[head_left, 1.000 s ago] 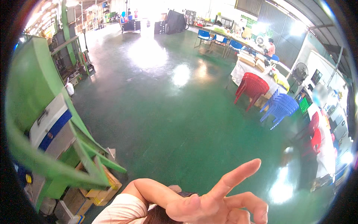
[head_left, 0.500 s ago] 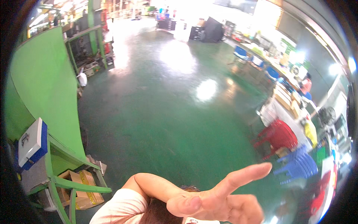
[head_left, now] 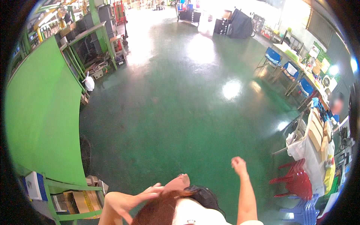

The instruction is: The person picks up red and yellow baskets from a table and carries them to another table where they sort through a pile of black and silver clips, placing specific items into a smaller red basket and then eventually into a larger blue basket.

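Note:
Bent at the elbow, my left arm comes in at the lower left. My left hand [head_left: 137, 200] is open beside long reddish-brown hair [head_left: 155, 210], its fingers stretched to the right and the thumb apart. Whether the fingertips touch the hair I cannot tell. My right arm reaches forward over the green floor [head_left: 168, 123]. At its end my right hand [head_left: 239, 165] is loosely closed, with its fingers curled and nothing seen in them. Below the hands are a white top [head_left: 198, 213] and a dark bag-like shape [head_left: 204, 197], partly hidden.
A green panel [head_left: 45, 112] and a green frame with cardboard boxes [head_left: 84, 202] line the left. On the right are stacked red chairs [head_left: 296, 180], blue plastic stools [head_left: 303, 210], a covered table [head_left: 303, 146] and a seated person [head_left: 337, 105]. A black-covered object [head_left: 240, 24] stands far back.
My left hand has drawn back leftward from in front of the view to beside the hair. My right hand has come into view, and the view has turned left.

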Demonstrator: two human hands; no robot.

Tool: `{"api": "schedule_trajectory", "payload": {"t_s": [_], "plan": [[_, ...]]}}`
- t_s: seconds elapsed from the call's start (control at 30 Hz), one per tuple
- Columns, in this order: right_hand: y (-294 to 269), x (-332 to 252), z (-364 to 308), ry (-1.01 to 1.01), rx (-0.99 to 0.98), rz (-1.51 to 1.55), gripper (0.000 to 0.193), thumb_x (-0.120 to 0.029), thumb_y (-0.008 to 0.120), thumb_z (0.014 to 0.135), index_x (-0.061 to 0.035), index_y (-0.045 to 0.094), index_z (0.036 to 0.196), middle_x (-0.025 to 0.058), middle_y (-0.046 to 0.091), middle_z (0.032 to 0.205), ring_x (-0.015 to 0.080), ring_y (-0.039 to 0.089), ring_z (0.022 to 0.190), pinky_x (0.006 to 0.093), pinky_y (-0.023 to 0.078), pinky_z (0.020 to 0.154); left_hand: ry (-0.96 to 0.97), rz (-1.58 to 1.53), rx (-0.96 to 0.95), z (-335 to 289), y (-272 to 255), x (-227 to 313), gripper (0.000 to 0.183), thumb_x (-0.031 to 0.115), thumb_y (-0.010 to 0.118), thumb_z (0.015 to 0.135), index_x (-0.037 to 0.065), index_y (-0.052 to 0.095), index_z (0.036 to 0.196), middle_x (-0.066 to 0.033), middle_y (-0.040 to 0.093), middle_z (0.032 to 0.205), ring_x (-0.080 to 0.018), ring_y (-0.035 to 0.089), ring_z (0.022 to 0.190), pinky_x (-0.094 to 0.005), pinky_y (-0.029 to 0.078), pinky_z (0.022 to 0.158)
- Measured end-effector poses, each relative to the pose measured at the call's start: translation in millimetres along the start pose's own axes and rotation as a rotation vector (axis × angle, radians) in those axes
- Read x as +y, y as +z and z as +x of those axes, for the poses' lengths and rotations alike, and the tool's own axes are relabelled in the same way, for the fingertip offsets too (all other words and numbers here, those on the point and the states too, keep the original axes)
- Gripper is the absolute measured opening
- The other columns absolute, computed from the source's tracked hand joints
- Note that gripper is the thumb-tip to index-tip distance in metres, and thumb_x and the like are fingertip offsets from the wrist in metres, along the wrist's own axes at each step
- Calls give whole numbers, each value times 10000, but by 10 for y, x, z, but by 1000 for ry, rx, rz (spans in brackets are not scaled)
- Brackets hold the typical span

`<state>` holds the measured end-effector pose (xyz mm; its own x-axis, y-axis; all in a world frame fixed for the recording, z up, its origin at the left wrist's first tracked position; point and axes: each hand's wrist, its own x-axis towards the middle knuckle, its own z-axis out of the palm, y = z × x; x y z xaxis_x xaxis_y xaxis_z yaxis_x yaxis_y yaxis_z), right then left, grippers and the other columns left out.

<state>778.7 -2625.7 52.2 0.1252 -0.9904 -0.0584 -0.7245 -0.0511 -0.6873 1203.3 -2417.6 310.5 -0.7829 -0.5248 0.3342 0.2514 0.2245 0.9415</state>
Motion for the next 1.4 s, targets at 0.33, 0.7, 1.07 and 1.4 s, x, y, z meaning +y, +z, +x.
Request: {"api": "schedule_trajectory", "payload": {"t_s": [0.33,0.7,1.07,1.4], "plan": [[591,2173,-492,367,-965,-393,151,-203,532,638,-78,613,610,130,601,651,227,561,556,374,463,541,-107,-137,-573,1785,-2454,-985,605,239,600,759,-16,350,1248,-182,411,1185,-312,376,1127,-438,213,994],[-99,1508,5760,76,-445,-880,233,-264,522,710,-75,626,797,113,605,854,237,571,832,384,465,664,391,642,774,1358,-4249,-250,388,118,538,708,28,464,1078,-90,463,1053,-198,430,928,-387,337,806],[-92,-1741,9398,-501,-228,-382,153,-196,524,753,-101,606,841,115,612,809,286,579,805,380,459,728,506,-700,2294,773,-7962,-3785,63,83,488,771,88,548,792,-26,551,701,-140,523,612,-287,449,551],[-725,-933,11412,170,-555,-810,261,-283,560,722,-177,629,950,66,623,941,233,585,901,345,461,788,-552,617,990,4008,-11479,-4805,216,166,509,819,62,561,1001,-42,600,832,-117,552,740,-257,449,671]]}}
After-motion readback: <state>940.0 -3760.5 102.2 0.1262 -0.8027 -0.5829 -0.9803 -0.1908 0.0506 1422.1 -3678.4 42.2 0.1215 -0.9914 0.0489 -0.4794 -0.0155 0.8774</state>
